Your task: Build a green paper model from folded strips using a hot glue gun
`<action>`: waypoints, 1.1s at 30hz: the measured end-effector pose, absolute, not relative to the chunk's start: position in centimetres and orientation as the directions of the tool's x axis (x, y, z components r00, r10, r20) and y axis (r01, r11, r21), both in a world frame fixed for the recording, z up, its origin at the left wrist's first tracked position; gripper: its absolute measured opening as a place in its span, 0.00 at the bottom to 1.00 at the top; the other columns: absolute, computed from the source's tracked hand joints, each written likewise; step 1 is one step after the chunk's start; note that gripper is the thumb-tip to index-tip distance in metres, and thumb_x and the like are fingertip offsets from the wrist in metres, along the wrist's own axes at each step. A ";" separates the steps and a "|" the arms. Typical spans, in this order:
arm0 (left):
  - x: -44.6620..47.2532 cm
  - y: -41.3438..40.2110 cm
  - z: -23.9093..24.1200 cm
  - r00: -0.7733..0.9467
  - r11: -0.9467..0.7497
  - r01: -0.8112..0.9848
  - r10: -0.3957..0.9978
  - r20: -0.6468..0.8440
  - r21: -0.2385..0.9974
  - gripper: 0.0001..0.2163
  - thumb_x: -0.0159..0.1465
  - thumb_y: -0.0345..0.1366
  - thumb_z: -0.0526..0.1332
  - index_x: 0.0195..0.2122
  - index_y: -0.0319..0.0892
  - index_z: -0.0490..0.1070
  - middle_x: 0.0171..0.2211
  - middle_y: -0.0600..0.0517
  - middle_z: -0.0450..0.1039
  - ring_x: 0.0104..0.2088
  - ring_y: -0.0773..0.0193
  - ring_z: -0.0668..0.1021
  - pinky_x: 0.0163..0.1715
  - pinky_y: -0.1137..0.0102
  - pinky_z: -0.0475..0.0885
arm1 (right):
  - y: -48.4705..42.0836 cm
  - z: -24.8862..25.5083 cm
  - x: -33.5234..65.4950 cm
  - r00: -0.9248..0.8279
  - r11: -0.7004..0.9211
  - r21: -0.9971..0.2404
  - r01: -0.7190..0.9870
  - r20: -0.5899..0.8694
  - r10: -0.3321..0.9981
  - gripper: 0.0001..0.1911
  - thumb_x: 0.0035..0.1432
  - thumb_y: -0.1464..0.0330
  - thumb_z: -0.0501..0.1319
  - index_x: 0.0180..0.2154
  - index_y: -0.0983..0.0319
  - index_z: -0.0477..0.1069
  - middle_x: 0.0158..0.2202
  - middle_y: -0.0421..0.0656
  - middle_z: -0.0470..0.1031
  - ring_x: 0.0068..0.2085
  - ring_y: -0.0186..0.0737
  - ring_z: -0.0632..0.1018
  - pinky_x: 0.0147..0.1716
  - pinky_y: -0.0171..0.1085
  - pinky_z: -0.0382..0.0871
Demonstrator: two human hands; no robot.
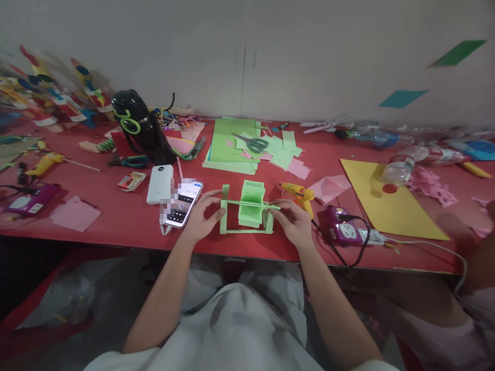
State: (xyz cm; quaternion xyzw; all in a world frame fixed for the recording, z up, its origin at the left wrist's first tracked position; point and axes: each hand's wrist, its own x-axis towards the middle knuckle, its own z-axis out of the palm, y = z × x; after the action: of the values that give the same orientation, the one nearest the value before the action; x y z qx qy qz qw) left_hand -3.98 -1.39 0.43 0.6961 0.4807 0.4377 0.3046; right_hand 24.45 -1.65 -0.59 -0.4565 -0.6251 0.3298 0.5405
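Note:
Near the table's front edge stands a light green paper model (252,206): a paddle-like wheel on a thin rod, set between two paper uprights on a base. The left upright (224,216) is between the fingertips and thumb of my left hand (205,215). My right hand (293,219) pinches the rod's right end (275,207), close to the right upright (268,221). A yellow glue gun (299,192) lies just beyond my right hand. Beside my left hand is a lit phone (185,203), partly blurred out.
Green scissors (253,142) lie on paper scraps at the back. A purple power socket (340,226) with cables and a yellow sheet (394,201) are at right. To the left are a white power bank (160,184) and a black bottle (143,126). Another person's arm (481,247) shows far right.

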 end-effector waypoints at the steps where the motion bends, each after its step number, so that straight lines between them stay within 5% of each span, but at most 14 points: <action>1: -4.0 -1.4 0.5 0.151 -0.356 0.396 0.934 0.322 0.846 0.11 0.65 0.46 0.63 0.40 0.44 0.71 0.59 0.41 0.70 0.61 0.52 0.72 0.62 0.52 0.66 | -1.7 -0.6 24.4 0.004 0.364 -0.908 0.207 0.373 0.928 0.06 0.58 0.63 0.68 0.35 0.57 0.75 0.40 0.45 0.80 0.43 0.43 0.81 0.47 0.44 0.76; 8: -4.5 -1.1 0.9 0.194 -0.381 0.393 0.924 0.330 0.837 0.10 0.64 0.45 0.64 0.39 0.45 0.69 0.63 0.42 0.66 0.65 0.49 0.68 0.64 0.49 0.62 | -1.7 -0.1 24.2 -0.006 0.385 -0.896 0.222 0.393 0.919 0.06 0.58 0.63 0.68 0.37 0.57 0.77 0.41 0.45 0.80 0.44 0.43 0.80 0.47 0.45 0.76; 21: -4.4 -0.5 0.4 0.144 -0.388 0.329 0.922 0.360 0.861 0.09 0.63 0.44 0.65 0.37 0.44 0.71 0.46 0.45 0.77 0.49 0.55 0.79 0.54 0.56 0.72 | -1.6 -0.5 24.3 -0.006 0.403 -0.885 0.231 0.413 0.911 0.04 0.57 0.65 0.69 0.35 0.57 0.77 0.41 0.45 0.80 0.43 0.43 0.81 0.46 0.44 0.77; 33: -4.3 -0.1 0.2 0.167 -0.297 0.120 0.947 0.275 0.947 0.12 0.61 0.39 0.68 0.43 0.43 0.68 0.51 0.43 0.73 0.55 0.56 0.76 0.60 0.57 0.69 | -1.5 -0.5 24.4 -0.011 0.413 -0.876 0.248 0.424 0.906 0.03 0.58 0.67 0.68 0.35 0.57 0.77 0.40 0.44 0.80 0.43 0.42 0.80 0.46 0.42 0.76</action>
State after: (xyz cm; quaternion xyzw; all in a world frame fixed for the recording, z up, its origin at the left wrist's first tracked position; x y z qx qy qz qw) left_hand -4.27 -0.06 0.25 0.6378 0.4182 0.4916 0.4204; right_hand 24.39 -1.55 -0.53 -0.4487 -0.6429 0.3037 0.5415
